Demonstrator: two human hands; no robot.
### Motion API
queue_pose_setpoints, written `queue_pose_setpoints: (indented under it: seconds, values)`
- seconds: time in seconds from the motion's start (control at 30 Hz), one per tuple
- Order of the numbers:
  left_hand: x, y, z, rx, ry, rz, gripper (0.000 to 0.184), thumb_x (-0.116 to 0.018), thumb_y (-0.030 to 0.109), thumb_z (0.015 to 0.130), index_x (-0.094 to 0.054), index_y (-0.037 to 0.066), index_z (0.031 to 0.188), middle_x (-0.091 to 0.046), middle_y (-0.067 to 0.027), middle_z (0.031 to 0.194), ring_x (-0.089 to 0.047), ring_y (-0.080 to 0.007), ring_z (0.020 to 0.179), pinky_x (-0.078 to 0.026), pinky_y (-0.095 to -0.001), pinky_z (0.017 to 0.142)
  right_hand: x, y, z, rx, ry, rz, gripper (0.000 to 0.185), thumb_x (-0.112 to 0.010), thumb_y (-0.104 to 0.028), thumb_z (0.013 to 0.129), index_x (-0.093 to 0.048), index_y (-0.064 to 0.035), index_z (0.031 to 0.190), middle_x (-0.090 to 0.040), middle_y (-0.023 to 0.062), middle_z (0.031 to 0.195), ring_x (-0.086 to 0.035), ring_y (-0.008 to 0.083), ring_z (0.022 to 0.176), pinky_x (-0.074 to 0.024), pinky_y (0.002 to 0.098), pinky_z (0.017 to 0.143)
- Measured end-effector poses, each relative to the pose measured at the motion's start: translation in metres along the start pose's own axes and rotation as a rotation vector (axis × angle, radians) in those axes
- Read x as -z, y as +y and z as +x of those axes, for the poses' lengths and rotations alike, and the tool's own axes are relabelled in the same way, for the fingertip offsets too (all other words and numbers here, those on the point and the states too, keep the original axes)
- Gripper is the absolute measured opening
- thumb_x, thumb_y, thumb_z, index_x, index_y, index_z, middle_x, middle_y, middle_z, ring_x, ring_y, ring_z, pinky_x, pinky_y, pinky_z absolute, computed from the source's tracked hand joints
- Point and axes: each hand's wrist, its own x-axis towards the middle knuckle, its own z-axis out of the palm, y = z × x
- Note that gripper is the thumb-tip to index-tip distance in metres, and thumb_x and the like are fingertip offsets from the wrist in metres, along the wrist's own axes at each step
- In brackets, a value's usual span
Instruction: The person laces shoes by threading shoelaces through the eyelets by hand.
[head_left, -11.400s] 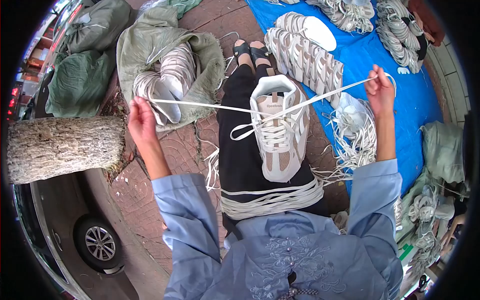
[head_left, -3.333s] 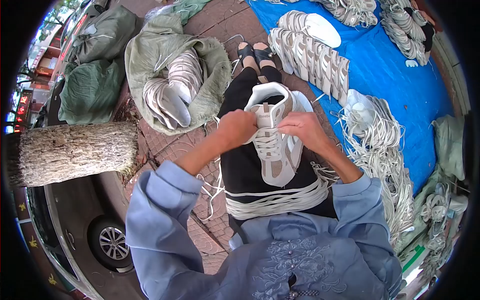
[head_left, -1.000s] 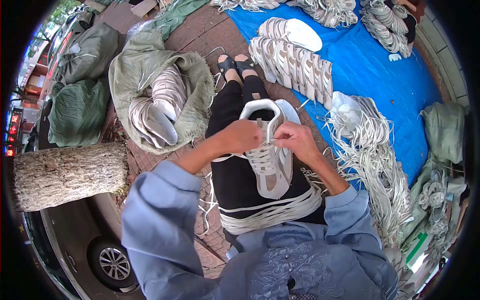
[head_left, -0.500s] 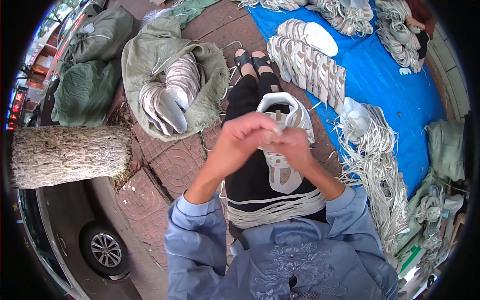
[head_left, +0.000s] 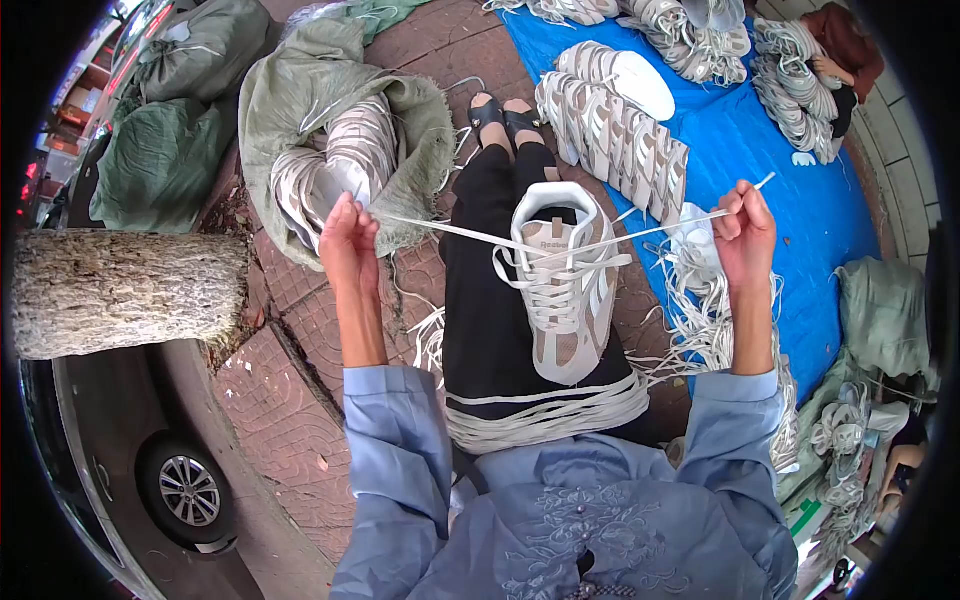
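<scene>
A white and beige shoe upper [head_left: 566, 285] lies on my lap, its toe toward me, with lacing threaded across its front. My left hand [head_left: 350, 238] is closed on one end of the white shoelace [head_left: 450, 229], out to the left over the sack. Out to the right, my right hand [head_left: 746, 232] pinches the other end, and a short tip sticks out past the fingers. Between my hands the lace runs nearly straight, crossing above the upper. A bundle of white laces [head_left: 545, 415] lies across my thighs.
An open sack [head_left: 270, 110] of stacked uppers stands at left, near a tree trunk [head_left: 130, 293] and a parked car [head_left: 110, 430]. At right, a blue tarp [head_left: 760, 130] bears rows of uppers [head_left: 610, 140] and loose laces [head_left: 705, 320]. Another person's arm [head_left: 845, 50] shows at upper right.
My hands were together above the upper; they have moved wide apart, drawing the lace out to both sides. The laced front of the upper is now uncovered.
</scene>
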Motion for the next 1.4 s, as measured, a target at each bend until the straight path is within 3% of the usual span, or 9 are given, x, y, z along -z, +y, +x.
queue_pose_setpoints:
  seconds: [0.1,0.3,0.43,0.53,0.6,0.67,0.73,0.87,1.4]
  values:
    - [0.023,0.002,0.019,0.002,0.148,0.138,0.030,-0.050,0.002,0.083,-0.045,-0.004,0.112,-0.054,-0.0101,0.089,-0.053,-0.0146,0.070,-0.049,-0.0273,0.070,0.020,-0.013,0.003,0.009,-0.028,-0.104,0.020,-0.047,-0.017,0.087,-0.053,0.0005,0.093,-0.051,0.0029,0.062,-0.034,0.0068,0.045,-0.0245,0.0198,0.040]
    - [0.045,0.045,0.070,0.014,0.206,-0.460,0.024,-0.046,0.000,0.084,-0.045,-0.004,0.107,-0.052,-0.0115,0.081,-0.052,-0.0188,0.070,-0.047,-0.0285,0.064,0.072,-0.044,0.017,0.026,0.059,-0.012,0.021,-0.046,-0.020,0.088,-0.053,-0.0020,0.096,-0.051,0.0007,0.062,-0.034,0.0059,0.045,-0.0247,0.0196,0.040]
    - [0.042,0.042,0.071,0.016,0.013,0.037,0.040,-0.049,-0.005,0.078,-0.041,-0.005,0.117,-0.054,-0.0085,0.073,-0.051,-0.0126,0.059,-0.044,-0.0202,0.052,0.078,-0.045,0.025,0.026,0.192,-0.082,0.019,-0.047,-0.018,0.086,-0.054,-0.0027,0.094,-0.051,0.0009,0.064,-0.043,0.0094,0.055,-0.0353,0.0228,0.051]
    - [-0.008,0.004,0.023,-0.180,-0.026,0.604,0.030,-0.052,0.004,0.079,-0.050,-0.004,0.108,-0.059,-0.0088,0.072,-0.057,-0.0131,0.056,-0.046,-0.0227,0.053,0.016,-0.011,0.020,0.184,-0.112,-0.819,0.013,-0.052,-0.010,0.074,-0.061,-0.0012,0.072,-0.058,0.0086,0.073,-0.054,0.0185,0.072,-0.0429,0.0307,0.070]
    - [-0.037,-0.018,-0.005,-0.098,-0.188,0.761,0.016,-0.053,0.005,0.079,-0.058,-0.001,0.093,-0.061,-0.0071,0.074,-0.058,-0.0139,0.063,-0.046,-0.0241,0.059,-0.055,0.029,0.002,-0.101,-0.405,-0.851,0.015,-0.054,-0.009,0.071,-0.064,-0.0002,0.076,-0.062,0.0102,0.084,-0.056,0.0184,0.077,-0.0422,0.0283,0.075]
    - [-0.050,-0.042,-0.030,-0.311,-0.454,0.996,0.009,-0.054,0.005,0.079,-0.060,0.000,0.084,-0.061,-0.0073,0.074,-0.058,-0.0131,0.064,-0.045,-0.0261,0.060,-0.088,0.078,-0.004,0.673,-0.900,-1.404,0.009,-0.062,-0.017,0.062,-0.061,-0.0079,0.063,-0.059,0.0033,0.071,-0.053,0.0179,0.081,-0.0394,0.0303,0.071]
    - [-0.063,-0.051,-0.056,-0.567,-0.567,1.197,0.007,-0.053,0.001,0.076,-0.059,0.001,0.080,-0.059,-0.0114,0.074,-0.059,-0.0252,0.069,-0.046,-0.0304,0.060,-0.106,0.111,-0.020,0.633,-0.867,-1.627,0.010,-0.062,-0.017,0.057,-0.057,-0.0080,0.058,-0.055,0.0013,0.066,-0.052,0.0173,0.074,-0.0375,0.0312,0.070]
    - [-0.051,-0.063,-0.075,-0.851,-0.775,1.430,0.012,-0.054,0.002,0.059,-0.055,0.005,0.070,-0.053,-0.0088,0.066,-0.053,-0.0236,0.073,-0.041,-0.0319,0.065,-0.095,0.121,-0.044,0.675,-0.869,-1.528,0.010,-0.063,-0.014,0.058,-0.058,-0.0059,0.060,-0.055,0.0022,0.067,-0.051,0.0169,0.072,-0.0374,0.0324,0.072]
    - [-0.049,-0.093,-0.099,-0.927,-0.542,1.468,0.016,-0.058,-0.001,0.061,-0.055,0.004,0.076,-0.054,-0.0074,0.069,-0.053,-0.0235,0.077,-0.041,-0.0336,0.067,-0.086,0.114,-0.045,0.636,-0.843,-1.475,0.016,-0.065,-0.013,0.055,-0.059,-0.0049,0.068,-0.060,0.0020,0.078,-0.053,0.0160,0.080,-0.0372,0.0327,0.079]
